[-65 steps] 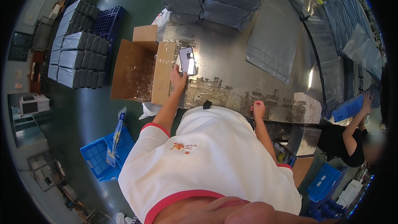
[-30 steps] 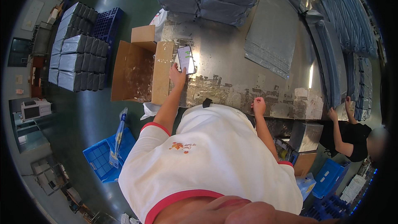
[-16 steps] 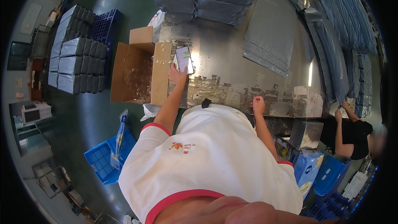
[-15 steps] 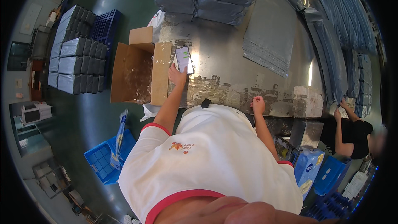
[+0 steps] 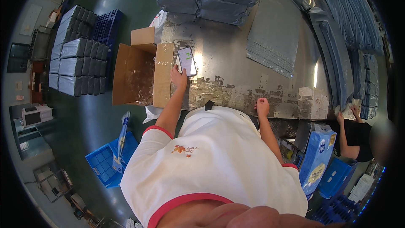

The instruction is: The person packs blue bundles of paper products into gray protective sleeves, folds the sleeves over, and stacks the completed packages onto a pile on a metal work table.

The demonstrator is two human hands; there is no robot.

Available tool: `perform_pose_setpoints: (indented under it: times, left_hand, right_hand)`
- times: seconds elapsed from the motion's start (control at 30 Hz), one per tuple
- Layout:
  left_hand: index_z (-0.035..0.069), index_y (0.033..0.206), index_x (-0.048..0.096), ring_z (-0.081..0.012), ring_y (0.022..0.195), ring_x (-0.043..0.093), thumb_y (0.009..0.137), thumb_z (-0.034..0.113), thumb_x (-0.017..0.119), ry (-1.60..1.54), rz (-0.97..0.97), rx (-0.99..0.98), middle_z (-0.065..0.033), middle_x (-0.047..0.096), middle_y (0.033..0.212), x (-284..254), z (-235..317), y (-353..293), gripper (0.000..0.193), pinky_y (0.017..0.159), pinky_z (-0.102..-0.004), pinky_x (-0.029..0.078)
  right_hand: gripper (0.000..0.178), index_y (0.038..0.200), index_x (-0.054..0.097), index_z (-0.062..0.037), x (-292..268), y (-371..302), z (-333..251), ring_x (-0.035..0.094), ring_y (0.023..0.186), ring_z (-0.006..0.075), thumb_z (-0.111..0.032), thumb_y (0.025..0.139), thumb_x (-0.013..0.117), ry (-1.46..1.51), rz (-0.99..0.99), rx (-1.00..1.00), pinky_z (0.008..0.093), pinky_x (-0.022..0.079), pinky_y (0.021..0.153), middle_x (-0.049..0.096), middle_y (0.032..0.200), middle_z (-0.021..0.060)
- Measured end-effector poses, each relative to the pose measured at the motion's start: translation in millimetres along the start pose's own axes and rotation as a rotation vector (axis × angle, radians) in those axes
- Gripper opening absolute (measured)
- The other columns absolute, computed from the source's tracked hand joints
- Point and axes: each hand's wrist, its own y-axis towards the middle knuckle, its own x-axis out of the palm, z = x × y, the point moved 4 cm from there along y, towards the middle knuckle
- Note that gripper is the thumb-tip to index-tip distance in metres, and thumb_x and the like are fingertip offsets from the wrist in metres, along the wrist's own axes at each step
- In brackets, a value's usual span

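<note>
My left hand (image 5: pixel 179 78) is closed on the lower end of a smartphone (image 5: pixel 187 61) with a lit screen, its thumb over the glass. The phone is beside the cardboard box flap, above the left part of the metal table. My right hand (image 5: pixel 262 107) is curled into a fist by the table's near edge, with nothing visible in it. Between my hands is the worn, tape-marked edge of the metal table (image 5: pixel 228 59).
An open cardboard box (image 5: pixel 120 74) adjoins the table's left side. Grey wrapped bundles (image 5: pixel 223 0) and flat grey plastic bags (image 5: pixel 274 29) lie on the table. A blue package (image 5: pixel 316 156) is at my right. Beyond it, a co-worker's arm (image 5: pixel 346 137) reaches toward hanging grey sheets (image 5: pixel 337 63).
The phone and my left hand have shifted very slightly left. My right hand stays put. The blue package at right has risen toward the table, and the co-worker's hands have moved apart.
</note>
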Motion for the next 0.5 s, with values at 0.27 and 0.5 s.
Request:
perform_pose_setpoints:
  times: [0.27, 0.5]
  left_hand:
    - [0.008, 0.103, 0.047, -0.0229, 0.091, 0.046, 0.069, 0.029, 0.057, 0.037, 0.034, -0.016, -0.0059, 0.049, 0.093, -1.9, 4.9, 1.5, 0.041, 0.075, -0.0403, 0.034]
    - [0.008, 0.102, 0.047, -0.0226, 0.090, 0.046, 0.070, 0.025, 0.056, -0.007, 0.024, -0.015, -0.0057, 0.049, 0.092, 0.0, -0.9, 2.5, 0.038, 0.075, -0.0400, 0.033]
  right_hand:
    - [0.003, 0.074, 0.049, -0.0067, 0.9, 1.8, 3.2, 0.053, 0.043, 0.0124, -0.010, 0.073, 0.049, 0.000, -0.002, 0.006, 0.0253, 0.041, 0.042, 0.052, 0.052, 0.0021]
    - [0.003, 0.073, 0.049, -0.0067, 0.6, 0.8, 1.4, 0.053, 0.043, 0.0125, -0.010, 0.073, 0.048, -0.001, -0.005, 0.003, 0.0254, 0.041, 0.043, 0.052, 0.052, 0.0023]
